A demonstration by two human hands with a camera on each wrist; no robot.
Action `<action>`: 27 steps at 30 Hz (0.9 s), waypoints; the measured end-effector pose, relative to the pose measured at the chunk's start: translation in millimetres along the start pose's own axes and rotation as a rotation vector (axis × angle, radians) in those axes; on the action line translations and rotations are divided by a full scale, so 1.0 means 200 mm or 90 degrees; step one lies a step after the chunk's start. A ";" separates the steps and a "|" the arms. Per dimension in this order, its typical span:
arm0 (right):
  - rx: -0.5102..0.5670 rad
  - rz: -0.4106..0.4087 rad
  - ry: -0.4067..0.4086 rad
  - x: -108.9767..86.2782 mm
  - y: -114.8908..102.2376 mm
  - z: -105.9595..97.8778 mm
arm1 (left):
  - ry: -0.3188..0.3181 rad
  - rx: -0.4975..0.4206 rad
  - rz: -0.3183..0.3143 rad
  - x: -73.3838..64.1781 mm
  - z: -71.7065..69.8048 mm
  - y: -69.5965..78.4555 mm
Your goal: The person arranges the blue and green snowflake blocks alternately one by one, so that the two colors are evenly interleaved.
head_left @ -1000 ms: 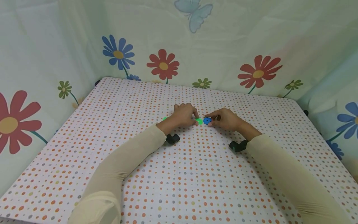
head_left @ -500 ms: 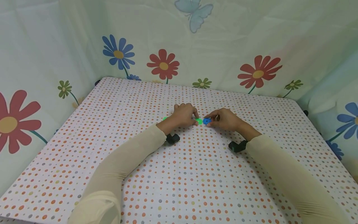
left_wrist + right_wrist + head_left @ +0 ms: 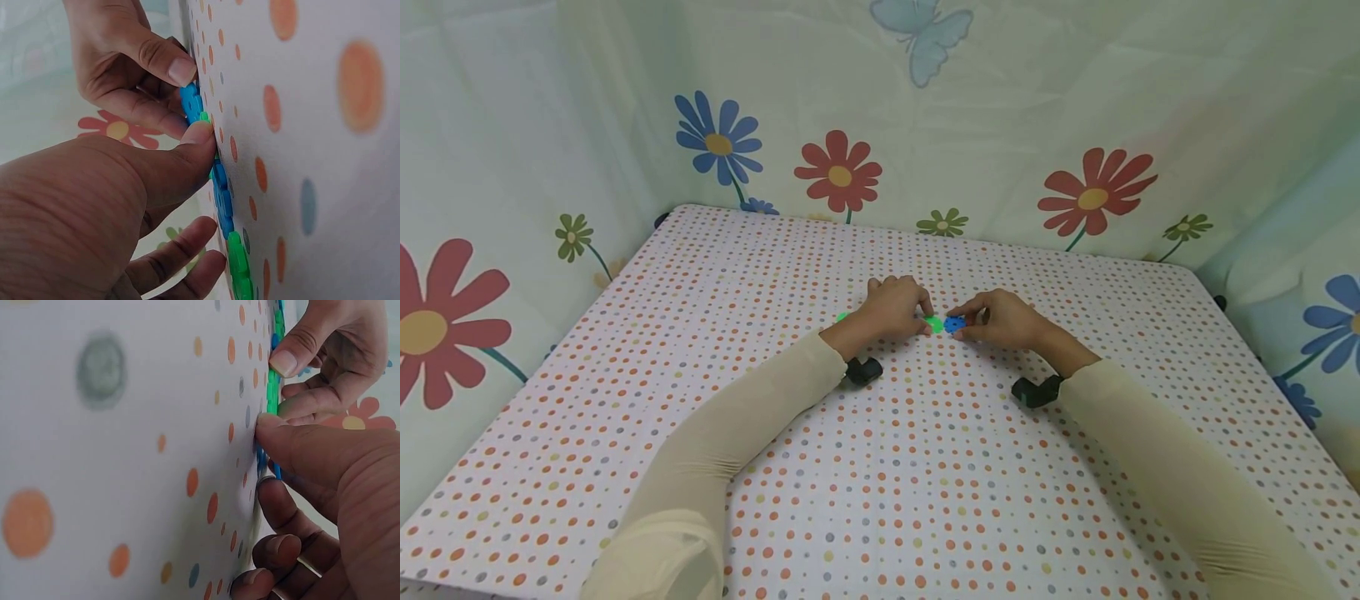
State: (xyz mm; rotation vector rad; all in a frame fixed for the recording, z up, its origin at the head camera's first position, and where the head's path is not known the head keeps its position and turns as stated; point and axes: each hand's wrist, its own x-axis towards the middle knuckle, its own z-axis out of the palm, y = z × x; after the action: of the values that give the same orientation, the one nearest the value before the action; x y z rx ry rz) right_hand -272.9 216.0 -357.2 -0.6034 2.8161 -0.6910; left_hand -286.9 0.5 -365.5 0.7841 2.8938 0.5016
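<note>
My left hand (image 3: 891, 308) pinches a flat green notched disc (image 3: 935, 324) between thumb and fingers, low over the table. Facing it, my right hand (image 3: 1011, 321) holds a blue notched disc (image 3: 955, 324) by its edges, thumb in front and fingers behind. The two discs sit edge to edge, the blue one right of the green. From the left wrist, another blue disc (image 3: 222, 197) and a second green disc (image 3: 239, 265) continue in a row beneath the left hand. That far green disc (image 3: 841, 317) shows beside the left wrist in the head view; the hand hides the rest of the row.
A white tablecloth (image 3: 880, 500) with coloured dots covers the table. Black wrist-worn pieces sit under the left wrist (image 3: 863, 372) and the right wrist (image 3: 1037, 392). A flower-printed curtain (image 3: 970, 150) stands behind the table and along both sides.
My right hand has shifted slightly left, bringing the blue disc closer to the green one. My left hand stays in place.
</note>
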 end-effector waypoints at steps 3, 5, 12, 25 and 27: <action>-0.002 0.003 -0.002 0.00 0.00 0.00 | 0.001 0.001 0.003 0.00 0.00 0.00; -0.005 0.005 -0.004 0.00 0.00 0.00 | 0.001 0.000 0.004 0.00 0.00 -0.01; -0.017 0.009 -0.007 0.00 -0.01 0.00 | 0.008 0.000 0.002 0.00 0.01 0.00; 0.007 0.032 -0.014 0.01 0.00 0.01 | 0.008 0.002 0.002 0.00 0.00 0.00; 0.010 0.034 -0.016 0.01 0.00 0.01 | 0.009 0.000 0.001 -0.01 0.00 0.00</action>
State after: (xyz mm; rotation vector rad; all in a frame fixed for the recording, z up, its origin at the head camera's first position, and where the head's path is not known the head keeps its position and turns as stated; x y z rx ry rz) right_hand -275.2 215.0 -359.0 -0.5286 2.7897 -0.6898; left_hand -285.8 0.0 -364.8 0.7869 2.9056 0.5088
